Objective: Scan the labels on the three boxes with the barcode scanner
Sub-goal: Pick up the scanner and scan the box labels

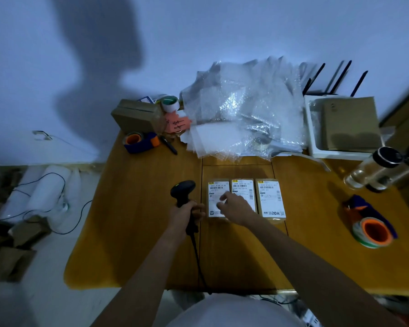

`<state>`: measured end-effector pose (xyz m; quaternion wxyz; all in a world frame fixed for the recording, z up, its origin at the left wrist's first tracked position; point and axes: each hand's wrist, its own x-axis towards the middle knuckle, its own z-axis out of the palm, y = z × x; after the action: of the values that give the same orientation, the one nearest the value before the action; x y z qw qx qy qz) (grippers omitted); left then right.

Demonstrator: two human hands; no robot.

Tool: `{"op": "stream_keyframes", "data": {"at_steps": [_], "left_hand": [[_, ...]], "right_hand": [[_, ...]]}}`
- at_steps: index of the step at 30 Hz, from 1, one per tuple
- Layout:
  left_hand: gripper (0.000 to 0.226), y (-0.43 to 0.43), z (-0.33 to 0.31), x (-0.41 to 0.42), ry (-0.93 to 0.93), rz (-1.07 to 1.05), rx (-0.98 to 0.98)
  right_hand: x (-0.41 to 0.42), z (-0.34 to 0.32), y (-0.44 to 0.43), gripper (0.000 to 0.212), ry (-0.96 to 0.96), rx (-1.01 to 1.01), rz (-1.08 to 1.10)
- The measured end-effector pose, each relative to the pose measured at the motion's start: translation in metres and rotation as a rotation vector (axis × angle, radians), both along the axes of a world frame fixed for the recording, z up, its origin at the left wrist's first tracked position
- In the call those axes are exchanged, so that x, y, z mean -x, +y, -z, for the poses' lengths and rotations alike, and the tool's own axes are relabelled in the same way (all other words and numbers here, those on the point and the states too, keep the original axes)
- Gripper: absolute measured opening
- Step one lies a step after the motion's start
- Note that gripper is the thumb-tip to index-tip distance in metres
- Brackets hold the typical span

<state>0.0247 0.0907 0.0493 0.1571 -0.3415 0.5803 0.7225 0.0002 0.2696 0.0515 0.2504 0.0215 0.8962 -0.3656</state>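
My left hand (pixel 185 212) grips the black corded barcode scanner (pixel 183 192); right hand (pixel 234 206), fingers spread, covers the leftmost brown labelled box (pixel 219 185), risking a blocked scan.

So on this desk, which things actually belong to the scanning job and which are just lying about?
Job:
- scanner, held in left hand
- left box, under right hand
- middle box
- right box

Lying about:
- bubble wrap
- two tape dispensers
- marker
- bottle
- tray
- cardboard box
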Motion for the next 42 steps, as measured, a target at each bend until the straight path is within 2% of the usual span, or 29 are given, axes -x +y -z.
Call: {"op": "stream_keyframes", "data": {"at_steps": [3, 10, 21, 26, 33, 40, 42], "left_hand": [[0.024, -0.001, 0.006, 0.000, -0.002, 0.038, 0.072], [0.035, 0.003, 0.014, 0.003, -0.045, 0.080, 0.121], [0.027, 0.009, 0.021, 0.000, -0.127, 0.112, 0.141], [0.011, 0.013, 0.022, -0.002, -0.138, 0.105, 0.136], [0.013, 0.004, 0.025, -0.008, -0.150, 0.063, 0.140], [0.029, -0.017, 0.024, -0.019, -0.172, 0.002, 0.149], [0.026, -0.023, 0.023, -0.022, -0.174, -0.014, 0.160]], "right_hand": [[0.001, 0.007, 0.008, 0.054, -0.041, -0.045, 0.024], [0.002, 0.016, 0.015, 0.039, -0.071, -0.050, 0.026], [0.003, 0.027, 0.013, 0.032, -0.104, 0.002, 0.074], [0.001, 0.020, 0.011, 0.030, -0.139, 0.035, 0.107], [-0.002, 0.011, 0.005, 0.025, -0.197, 0.167, 0.163], [-0.002, 0.010, -0.016, 0.014, -0.263, 0.146, 0.071], [-0.004, 0.007, -0.024, 0.022, -0.265, 0.115, 0.027]]}}
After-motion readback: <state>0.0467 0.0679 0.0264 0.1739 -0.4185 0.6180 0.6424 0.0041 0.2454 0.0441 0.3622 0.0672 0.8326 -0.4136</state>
